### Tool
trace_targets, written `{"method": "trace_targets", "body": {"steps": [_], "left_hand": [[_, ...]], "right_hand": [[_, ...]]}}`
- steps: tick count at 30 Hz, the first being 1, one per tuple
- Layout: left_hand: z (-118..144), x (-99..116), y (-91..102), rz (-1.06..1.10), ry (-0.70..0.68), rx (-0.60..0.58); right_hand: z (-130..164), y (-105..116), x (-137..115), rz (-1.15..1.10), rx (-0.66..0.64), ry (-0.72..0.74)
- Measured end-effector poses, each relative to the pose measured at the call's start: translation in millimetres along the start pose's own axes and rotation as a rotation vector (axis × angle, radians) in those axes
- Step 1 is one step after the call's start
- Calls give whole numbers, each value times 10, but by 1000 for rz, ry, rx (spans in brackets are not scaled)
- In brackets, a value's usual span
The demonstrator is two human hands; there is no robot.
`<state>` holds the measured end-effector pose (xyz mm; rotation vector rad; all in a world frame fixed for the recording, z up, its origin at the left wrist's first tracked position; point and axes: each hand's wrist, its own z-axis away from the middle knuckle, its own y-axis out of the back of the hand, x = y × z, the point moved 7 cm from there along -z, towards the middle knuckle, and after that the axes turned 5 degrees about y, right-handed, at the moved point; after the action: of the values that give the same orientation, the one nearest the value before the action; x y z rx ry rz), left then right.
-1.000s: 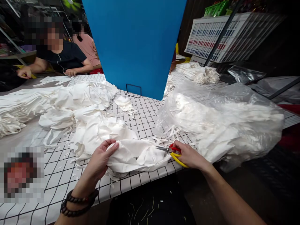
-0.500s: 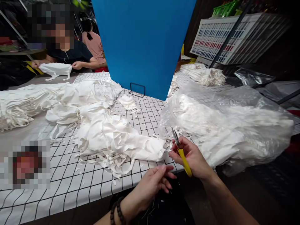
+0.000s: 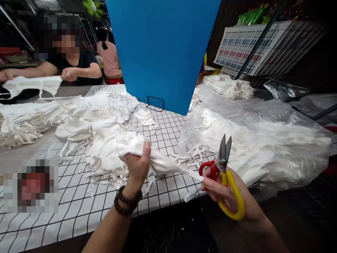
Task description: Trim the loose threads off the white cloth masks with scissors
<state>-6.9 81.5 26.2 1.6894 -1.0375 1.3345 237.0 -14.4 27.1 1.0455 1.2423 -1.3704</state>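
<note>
My left hand [image 3: 137, 164] grips a white cloth piece [image 3: 160, 162] and lifts it off the pile of white fabric [image 3: 105, 140] on the grid-patterned table [image 3: 86, 211]. A strap of that cloth stretches right to my right hand [image 3: 226, 196], whose fingers pinch its end. That same hand holds scissors [image 3: 226, 175] with one red and one yellow handle, the blades pointing up and nearly closed. A dark bead bracelet sits on my left wrist.
A clear plastic bag [image 3: 263, 140] full of white pieces lies to the right. A blue board [image 3: 163, 52] stands behind on a wire stand. Across the table a person [image 3: 73, 59] stretches a white piece; another sits behind. More white stacks [image 3: 23, 119] lie left and far right.
My left hand came up from below the table edge and grabbed a cloth from the pile. My right hand raised the scissors and took the strap's end.
</note>
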Motion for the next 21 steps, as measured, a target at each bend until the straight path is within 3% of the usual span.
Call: {"method": "trace_targets", "body": {"steps": [2,3,6,8,11,14,17,19,21], "left_hand": [[-266,209,-168,-220,-118,-80],[-367,229,-325,-337,-115,-200],[-393,45,-771,-649,-26,-650],[-228,-97,-862,-720,-5,-796],[184,-296,-742,-539,119,-816],[763,-567,-590,-276,423,-883],[1296,-743,-632,83,753,-983],[1458,-796,-709,318,902,-930],[1472,-850,-748,444,972,-794]], "right_hand": [[36,-80,105,-37,-30,-42],[47,-112,176,-57,-36,-56],[46,-156,433,-101,-22,-77],[28,-146,601,-123,3,-95],[14,-88,758,-129,57,-118],[34,-49,786,-119,73,-123],[81,-94,758,-105,7,-132],[127,-154,740,-80,-61,-136],[178,-202,744,-56,-108,-141]]}}
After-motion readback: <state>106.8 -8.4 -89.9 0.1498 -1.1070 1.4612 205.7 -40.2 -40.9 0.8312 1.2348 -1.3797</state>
